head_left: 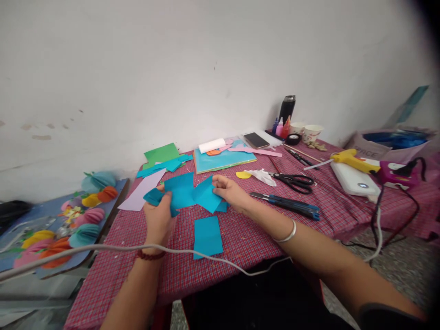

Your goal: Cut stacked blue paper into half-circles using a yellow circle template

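My left hand [158,218] is closed on blue paper [180,190], the thumb pressed on its front. Some of that paper sticks out folded to the left of the fingers. Between finger and thumb, my right hand [228,191] pinches another piece of blue paper [207,195] by its upper right edge; it meets or overlaps the left one, I cannot tell which. More blue paper shows just beneath my right hand. Nearer to me, a blue paper rectangle [208,236] lies flat on the checked tablecloth [182,270].
Right of my hands lie a box cutter [288,205], black scissors [295,182] and a yellow glue gun [354,160]. Coloured sheets [161,155] and a phone [256,140] lie behind. A white cable [130,249] crosses in front of me. Paper ornaments [89,216] fill a blue board at left.
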`<state>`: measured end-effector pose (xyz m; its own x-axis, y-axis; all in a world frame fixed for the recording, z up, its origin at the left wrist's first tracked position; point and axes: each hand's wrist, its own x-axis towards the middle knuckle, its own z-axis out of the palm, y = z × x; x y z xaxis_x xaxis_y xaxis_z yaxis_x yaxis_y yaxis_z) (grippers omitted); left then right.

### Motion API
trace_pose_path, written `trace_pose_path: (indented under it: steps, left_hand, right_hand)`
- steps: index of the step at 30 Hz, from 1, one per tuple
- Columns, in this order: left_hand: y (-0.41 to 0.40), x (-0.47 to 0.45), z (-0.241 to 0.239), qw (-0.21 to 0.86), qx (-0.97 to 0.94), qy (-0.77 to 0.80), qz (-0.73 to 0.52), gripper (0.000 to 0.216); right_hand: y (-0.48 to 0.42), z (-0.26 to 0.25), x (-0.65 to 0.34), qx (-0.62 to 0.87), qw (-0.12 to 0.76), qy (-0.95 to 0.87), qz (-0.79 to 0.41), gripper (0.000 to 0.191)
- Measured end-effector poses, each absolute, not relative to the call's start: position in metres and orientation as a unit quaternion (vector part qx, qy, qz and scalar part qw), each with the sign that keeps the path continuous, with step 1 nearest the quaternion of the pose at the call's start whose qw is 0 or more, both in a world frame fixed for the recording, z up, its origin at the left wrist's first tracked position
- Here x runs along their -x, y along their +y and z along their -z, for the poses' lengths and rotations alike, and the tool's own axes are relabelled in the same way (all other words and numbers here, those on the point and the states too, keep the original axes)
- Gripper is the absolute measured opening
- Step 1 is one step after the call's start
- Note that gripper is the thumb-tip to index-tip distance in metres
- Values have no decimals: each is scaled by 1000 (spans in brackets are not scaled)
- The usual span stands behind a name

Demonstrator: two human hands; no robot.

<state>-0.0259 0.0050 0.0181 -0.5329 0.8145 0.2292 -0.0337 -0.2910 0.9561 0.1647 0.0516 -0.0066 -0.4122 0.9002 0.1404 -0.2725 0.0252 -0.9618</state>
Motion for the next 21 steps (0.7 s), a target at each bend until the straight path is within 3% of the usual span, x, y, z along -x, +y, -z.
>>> trace_pose_path:
  steps: [3, 6, 12, 17, 21]
  left_hand:
    - [16, 41, -19, 369, -367, 493, -698, 21]
    - [23, 47, -15, 424, -344, 492, -679, 26]
    - [23, 41, -1, 496, -392, 499, -592, 23]
    - [17, 28, 8, 531, -466, 495, -506, 16]
    - [19, 20, 17, 453, -556, 537, -444, 10]
  right_hand:
    - [60, 9, -170, 330, 476, -599, -553, 14]
    - [64, 13, -173, 374, 452, -695, -416, 17]
    - [63, 12, -181, 420, 216, -869, -147, 31]
    - [67, 6, -195, 397, 147, -903, -77, 33]
    - [74, 1, -205, 357, 146, -917, -100, 39]
